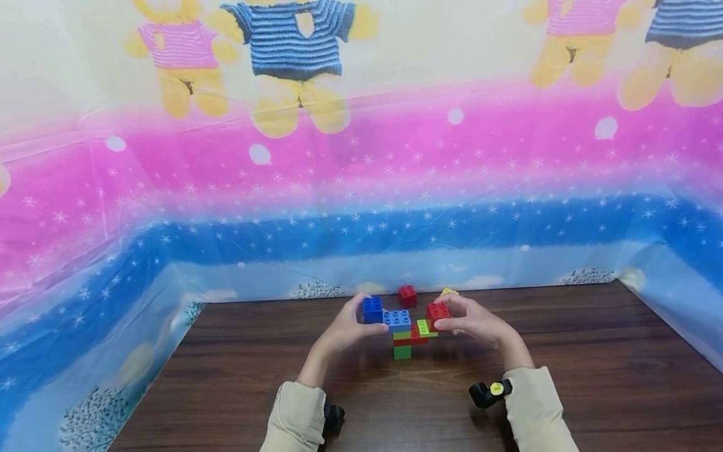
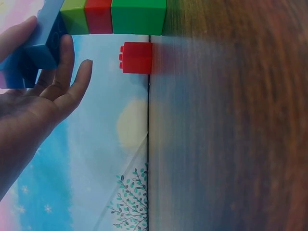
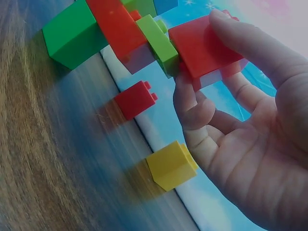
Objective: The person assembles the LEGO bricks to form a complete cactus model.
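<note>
A structure of toy building bricks stands on the table, with a green brick [image 1: 402,352] at its foot and red and lime pieces above. On its upper left are a light blue brick [image 1: 397,321] and a dark blue brick [image 1: 372,311]. My left hand [image 1: 343,328] holds these blue bricks between thumb and fingers, the thumb along the front. On the right, my right hand [image 1: 477,323] pinches a red brick [image 3: 199,48], thumb on one side and fingers on the other. That brick sits right at the lime piece [image 3: 159,44] sticking out from the structure.
Behind the structure, a loose red brick [image 1: 407,295] stands near the table's back edge. A yellow brick [image 3: 172,166] is farther right, partly hidden by my right hand in the head view. A printed cloth [image 1: 361,232] hangs behind the wooden table [image 1: 237,376].
</note>
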`<state>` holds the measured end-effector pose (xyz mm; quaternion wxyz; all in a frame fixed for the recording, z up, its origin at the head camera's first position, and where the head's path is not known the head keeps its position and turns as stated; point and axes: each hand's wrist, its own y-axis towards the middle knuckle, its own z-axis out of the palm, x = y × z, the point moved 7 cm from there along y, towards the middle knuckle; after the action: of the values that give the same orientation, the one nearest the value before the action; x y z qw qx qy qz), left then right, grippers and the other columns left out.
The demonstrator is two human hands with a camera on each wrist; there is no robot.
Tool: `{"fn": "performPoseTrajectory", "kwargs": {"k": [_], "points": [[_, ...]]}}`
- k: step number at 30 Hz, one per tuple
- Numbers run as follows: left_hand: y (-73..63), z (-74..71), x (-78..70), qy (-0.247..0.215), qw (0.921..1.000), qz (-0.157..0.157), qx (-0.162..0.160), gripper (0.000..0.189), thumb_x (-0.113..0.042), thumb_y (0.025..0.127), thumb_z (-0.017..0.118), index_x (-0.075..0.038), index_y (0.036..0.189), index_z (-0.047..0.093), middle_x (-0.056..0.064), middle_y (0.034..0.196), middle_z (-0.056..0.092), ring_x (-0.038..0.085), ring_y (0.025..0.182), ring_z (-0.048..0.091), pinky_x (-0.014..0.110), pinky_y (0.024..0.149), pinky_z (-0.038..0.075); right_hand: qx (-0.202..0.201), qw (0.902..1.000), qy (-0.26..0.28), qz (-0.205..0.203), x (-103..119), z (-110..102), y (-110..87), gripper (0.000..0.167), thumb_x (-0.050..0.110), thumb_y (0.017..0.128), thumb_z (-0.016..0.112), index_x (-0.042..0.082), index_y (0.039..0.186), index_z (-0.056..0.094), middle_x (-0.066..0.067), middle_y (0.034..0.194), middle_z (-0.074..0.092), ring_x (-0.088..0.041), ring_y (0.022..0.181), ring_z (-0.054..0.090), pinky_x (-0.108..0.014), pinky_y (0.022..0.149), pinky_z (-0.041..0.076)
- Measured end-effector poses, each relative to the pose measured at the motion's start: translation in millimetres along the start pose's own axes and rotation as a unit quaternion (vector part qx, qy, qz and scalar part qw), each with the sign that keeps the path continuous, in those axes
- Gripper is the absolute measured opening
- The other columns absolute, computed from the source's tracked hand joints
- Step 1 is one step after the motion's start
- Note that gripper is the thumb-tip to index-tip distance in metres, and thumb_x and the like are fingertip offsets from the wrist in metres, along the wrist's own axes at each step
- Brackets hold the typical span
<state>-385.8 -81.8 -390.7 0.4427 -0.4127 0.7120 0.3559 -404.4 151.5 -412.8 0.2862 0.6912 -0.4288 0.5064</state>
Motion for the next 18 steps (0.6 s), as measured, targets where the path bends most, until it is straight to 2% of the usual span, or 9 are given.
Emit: {"fn": "performPoseTrajectory", "kwargs": {"k": [3,9,11,15,18], "points": [[-0.4,-0.2,-0.3,0.001,1.0,0.001,0.0,0.039,-0.016,0.089,0.071,-0.003,0.118,0.048,0.017,0.11,0.062,0.016,0.097,0.061,0.034,0.088,0.054,0.0,1.0,0.002,0.003,-0.2,0.2,0.2,0.049,0.027,0.088,0.071,0.007,0.127,0.049,-0.015,0.125,0.054,-0.022,0.095,0.055,-0.035,0.078,0.049],[-1.2,-0.1,-0.3,-0.001,1.0,0.0,0.001,0.04,-0.016,0.089,0.071,-0.003,0.119,0.048,0.018,0.111,0.062,0.016,0.097,0.061,0.035,0.089,0.055,-0.001,0.9997,-0.024,0.01,-0.4,1.4,-0.7,0.059,0.031,0.088,0.069,0.007,0.138,0.047,-0.021,0.141,0.049,-0.03,0.12,0.051,-0.046,0.092,0.05],[-0.9,-0.1,-0.1,0.0,1.0,-0.003,0.0,0.04,-0.017,0.089,0.071,-0.004,0.119,0.048,0.018,0.112,0.063,0.016,0.097,0.061,0.035,0.09,0.055,-0.001,0.9996,-0.028,0.01,0.1,1.8,-0.5,0.061,0.032,0.089,0.069,0.006,0.14,0.047,-0.022,0.141,0.049,-0.031,0.124,0.049,-0.049,0.095,0.049],[0.2,0.6,0.0,-0.007,1.0,-0.005,0.001,0.04,-0.015,0.088,0.072,-0.004,0.118,0.048,0.018,0.111,0.063,0.017,0.097,0.061,0.035,0.088,0.055,0.002,0.9998,-0.02,0.001,0.2,2.2,0.0,0.061,0.03,0.089,0.069,0.003,0.138,0.047,-0.024,0.138,0.051,-0.027,0.12,0.053,-0.048,0.096,0.051],[1.1,0.9,-0.1,-0.018,0.9998,-0.003,0.004,0.039,-0.012,0.087,0.072,-0.002,0.115,0.047,0.02,0.11,0.063,0.017,0.096,0.062,0.033,0.087,0.055,0.012,0.9999,0.006,-0.006,-0.5,2.8,0.6,0.061,0.027,0.089,0.07,-0.001,0.138,0.045,-0.028,0.139,0.048,-0.023,0.115,0.059,-0.046,0.097,0.053]]}}
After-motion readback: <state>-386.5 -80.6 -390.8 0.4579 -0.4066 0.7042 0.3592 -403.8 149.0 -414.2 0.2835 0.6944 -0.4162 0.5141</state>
